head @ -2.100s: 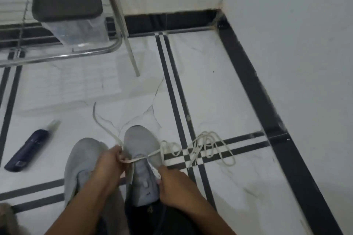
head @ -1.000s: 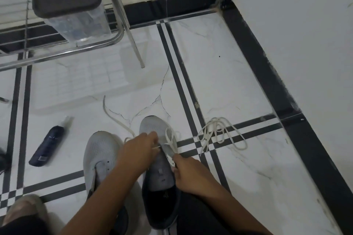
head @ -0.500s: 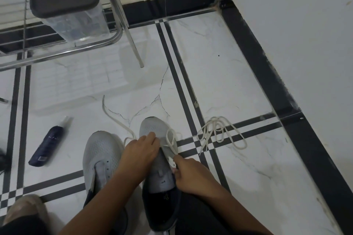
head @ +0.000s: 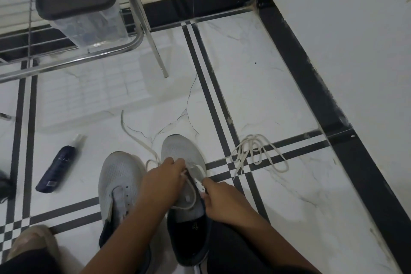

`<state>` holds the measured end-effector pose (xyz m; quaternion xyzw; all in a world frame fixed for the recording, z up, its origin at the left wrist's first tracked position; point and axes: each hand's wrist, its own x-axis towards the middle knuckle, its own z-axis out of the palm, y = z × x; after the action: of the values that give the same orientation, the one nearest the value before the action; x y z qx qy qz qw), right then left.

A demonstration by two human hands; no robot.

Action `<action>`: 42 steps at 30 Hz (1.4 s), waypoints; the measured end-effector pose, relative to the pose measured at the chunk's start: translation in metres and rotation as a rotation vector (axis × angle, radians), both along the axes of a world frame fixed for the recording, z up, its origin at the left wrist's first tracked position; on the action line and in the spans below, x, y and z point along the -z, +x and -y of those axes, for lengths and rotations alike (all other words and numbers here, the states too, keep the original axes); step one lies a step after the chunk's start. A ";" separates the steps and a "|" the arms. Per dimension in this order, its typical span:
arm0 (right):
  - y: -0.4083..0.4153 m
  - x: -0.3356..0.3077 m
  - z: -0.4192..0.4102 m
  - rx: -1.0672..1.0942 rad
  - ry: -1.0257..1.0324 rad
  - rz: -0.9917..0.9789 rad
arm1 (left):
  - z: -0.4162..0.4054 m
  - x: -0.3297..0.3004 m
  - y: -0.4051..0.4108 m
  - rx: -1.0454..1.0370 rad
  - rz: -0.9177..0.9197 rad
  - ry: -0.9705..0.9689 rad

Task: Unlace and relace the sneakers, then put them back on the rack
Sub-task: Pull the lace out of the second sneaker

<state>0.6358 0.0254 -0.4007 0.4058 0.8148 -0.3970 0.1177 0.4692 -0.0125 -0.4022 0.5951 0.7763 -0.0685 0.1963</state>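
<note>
On the white marble floor with black stripes (head: pixel 262 95), the left hand (head: pixel 163 181) pinches the flat white shoelace (head: pixel 135 138) over the right grey mesh sneaker (head: pixel 182 153). The right hand (head: pixel 224 201) has its fingers curled at that sneaker's eyelet edge. The second grey sneaker (head: pixel 120 180) stands just beside, without lace; a loose white lace (head: pixel 260 153) lies near.

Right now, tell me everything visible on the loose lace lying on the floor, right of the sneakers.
The loose lace is a flat, off-white cord that looks like woven fabric. It lies slack on the floor in several overlapping loops, across the crossing of the black tile stripes, right of the right sneaker. One end trails toward that sneaker but seems to stop short of it. No hand touches it and it is threaded through nothing.
</note>
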 end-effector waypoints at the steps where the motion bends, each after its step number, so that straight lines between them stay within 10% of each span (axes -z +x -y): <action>1: 0.000 0.000 0.000 -0.004 0.004 0.003 | 0.000 0.005 0.005 -0.019 -0.049 0.001; 5: 0.002 -0.002 0.000 0.010 0.001 -0.002 | -0.004 0.013 0.007 -0.187 0.053 0.136; 11: -0.004 -0.002 -0.004 0.006 0.026 -0.020 | 0.003 0.013 -0.003 -1.570 1.204 0.371; 14: -0.007 -0.001 -0.004 -0.011 0.042 -0.005 | 0.007 0.008 -0.002 -1.754 1.572 0.430; 19: -0.002 -0.001 -0.003 -0.021 0.004 0.009 | 0.007 0.001 -0.019 -1.560 1.205 0.241; 23: -0.002 -0.002 -0.003 -0.034 -0.003 0.018 | 0.010 -0.004 -0.014 -0.741 0.279 0.592; 27: -0.003 -0.002 -0.003 -0.036 0.012 0.025 | 0.002 0.010 0.003 -0.024 -0.095 0.415; 42: 0.001 0.002 -0.002 -0.018 -0.005 -0.007 | 0.003 0.022 -0.014 0.154 -0.123 0.428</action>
<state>0.6369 0.0278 -0.4024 0.3968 0.8177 -0.3995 0.1196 0.4551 -0.0151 -0.4242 0.6753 0.7360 0.0465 0.0121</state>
